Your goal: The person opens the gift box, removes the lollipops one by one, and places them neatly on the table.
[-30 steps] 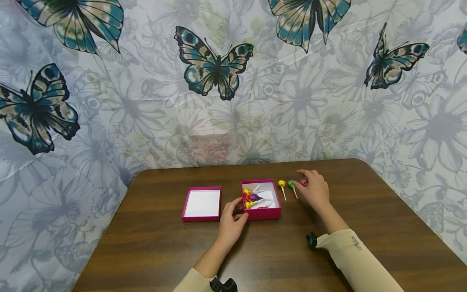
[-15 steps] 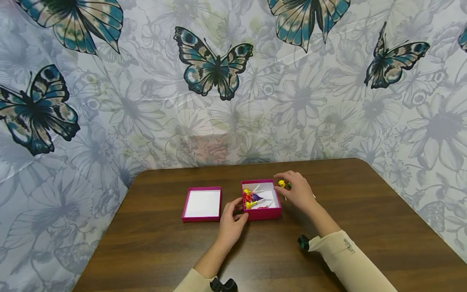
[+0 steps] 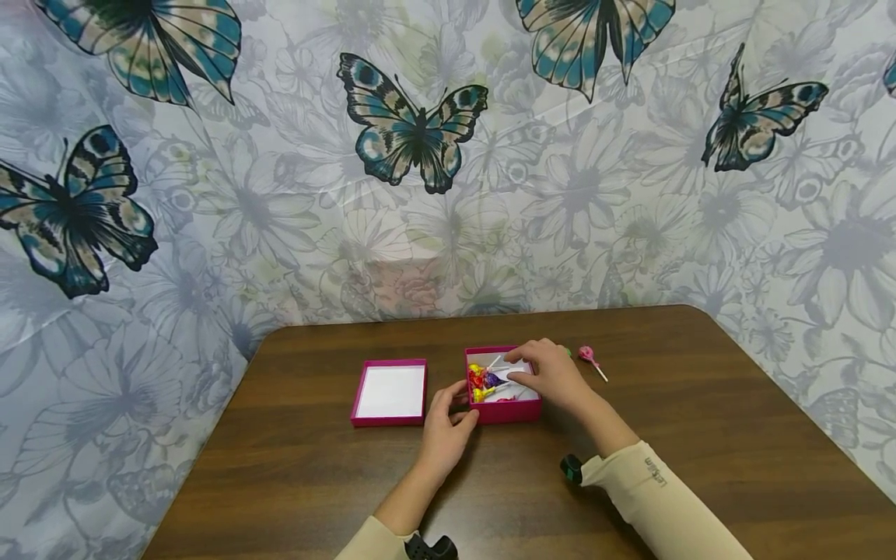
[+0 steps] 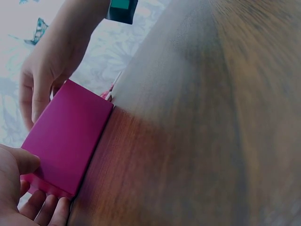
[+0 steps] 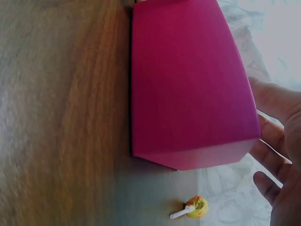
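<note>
The magenta box holds several wrapped lollipops, among them a yellow one and a purple one. With its thumb on the front wall and fingers at the left side, my left hand grips the box's near left corner. Over the box's right side, my right hand reaches in with fingers loosely bent; no lollipop shows between them. Right of the box lie a pink lollipop and, mostly behind the hand, a green one. The right wrist view shows a yellow-wrapped lollipop beside the box.
A square lid, white inside with magenta edges, lies left of the box. The brown wooden table ends at a butterfly-patterned cloth behind it.
My right hand has moved left from the pink lollipop, past the green and yellow ones, to over the box. The pink lollipop is left in plain view. My left hand stays put.
</note>
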`<state>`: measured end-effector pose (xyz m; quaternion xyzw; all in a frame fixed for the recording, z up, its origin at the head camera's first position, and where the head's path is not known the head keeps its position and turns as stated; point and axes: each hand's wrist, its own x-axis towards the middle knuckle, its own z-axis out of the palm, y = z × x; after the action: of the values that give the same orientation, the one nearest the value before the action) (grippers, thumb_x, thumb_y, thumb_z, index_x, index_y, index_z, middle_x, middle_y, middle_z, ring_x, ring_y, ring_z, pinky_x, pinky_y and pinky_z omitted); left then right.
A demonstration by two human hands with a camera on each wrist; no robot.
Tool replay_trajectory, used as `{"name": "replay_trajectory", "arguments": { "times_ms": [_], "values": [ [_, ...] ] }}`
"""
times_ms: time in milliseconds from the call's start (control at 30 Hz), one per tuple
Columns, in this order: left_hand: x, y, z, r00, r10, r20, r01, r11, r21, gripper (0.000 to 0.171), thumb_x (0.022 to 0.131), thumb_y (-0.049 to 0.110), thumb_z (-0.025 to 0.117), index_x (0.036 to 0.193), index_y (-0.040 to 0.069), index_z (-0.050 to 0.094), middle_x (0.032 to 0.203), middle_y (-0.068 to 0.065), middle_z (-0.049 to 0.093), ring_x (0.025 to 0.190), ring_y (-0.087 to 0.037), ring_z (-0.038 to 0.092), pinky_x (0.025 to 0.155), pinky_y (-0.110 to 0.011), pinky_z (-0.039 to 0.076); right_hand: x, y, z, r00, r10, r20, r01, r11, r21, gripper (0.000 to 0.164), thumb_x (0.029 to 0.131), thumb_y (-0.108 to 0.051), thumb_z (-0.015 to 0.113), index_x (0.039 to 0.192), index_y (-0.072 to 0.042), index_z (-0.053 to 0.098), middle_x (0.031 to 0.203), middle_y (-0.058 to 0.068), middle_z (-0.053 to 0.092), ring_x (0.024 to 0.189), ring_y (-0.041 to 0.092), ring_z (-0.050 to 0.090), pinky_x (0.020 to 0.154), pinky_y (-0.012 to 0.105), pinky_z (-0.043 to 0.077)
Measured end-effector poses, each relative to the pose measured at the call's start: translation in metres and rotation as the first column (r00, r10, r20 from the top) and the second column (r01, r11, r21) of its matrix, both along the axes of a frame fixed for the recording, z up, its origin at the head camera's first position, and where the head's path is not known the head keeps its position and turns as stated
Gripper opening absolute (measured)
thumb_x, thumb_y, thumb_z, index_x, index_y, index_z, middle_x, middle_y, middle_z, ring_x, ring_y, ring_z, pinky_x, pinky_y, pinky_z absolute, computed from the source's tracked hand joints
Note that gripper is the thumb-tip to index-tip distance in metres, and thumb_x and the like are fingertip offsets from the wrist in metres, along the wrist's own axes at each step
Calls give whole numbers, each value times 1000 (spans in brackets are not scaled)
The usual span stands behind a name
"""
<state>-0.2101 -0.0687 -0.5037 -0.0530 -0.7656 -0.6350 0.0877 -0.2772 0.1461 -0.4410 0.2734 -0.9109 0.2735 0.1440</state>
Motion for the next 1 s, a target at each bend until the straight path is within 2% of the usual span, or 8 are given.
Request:
{"name": "replay_trajectory", "arguments": {
  "times_ms": [200,367,533,833,1000],
  "values": [
    [1,1,0,1000,4,-2,-4,1000,-7,47,91,6,68,137,6,57,128,-13,57,120,-29,58,93,-29,57,0,-6,-1,999,8,36,-9,1000,25,26,84,-25,80,109,-19,75,102,-2,74,96,21,60,84,37,46],
    [1,1,-1,1000,0,-6,0,1000,-12,47,91,6,68,137,7,57,129,-13,56,121,-29,58,93,-27,57,-1,-10,0,998,48,47,-49,998,25,25,84,-22,80,109,-18,75,102,-2,74,95,23,61,85,39,49],
    [1,0,0,1000,-2,-8,1,1000,-15,47,91,5,68,137,6,57,129,-13,56,120,-29,58,93,-28,57,-3,-17,1,991,86,100,-89,996,24,25,85,-20,79,109,-16,75,103,0,73,97,24,63,85,40,55],
    [1,0,-1,1000,-7,-12,7,1000,-11,47,91,5,68,137,7,56,128,-13,56,120,-29,58,94,-28,57,-10,-29,-1,953,182,240,-194,981,26,28,86,-20,78,112,-12,73,105,4,75,95,21,67,89,45,59],
    [-1,0,-2,1000,-18,-11,18,1000,0,48,91,5,68,137,8,56,128,-13,56,122,-29,57,94,-28,56,-10,-35,2,947,187,260,-214,974,78,27,85,-21,79,111,-14,73,101,1,74,92,17,66,87,39,60]
  ]
}}
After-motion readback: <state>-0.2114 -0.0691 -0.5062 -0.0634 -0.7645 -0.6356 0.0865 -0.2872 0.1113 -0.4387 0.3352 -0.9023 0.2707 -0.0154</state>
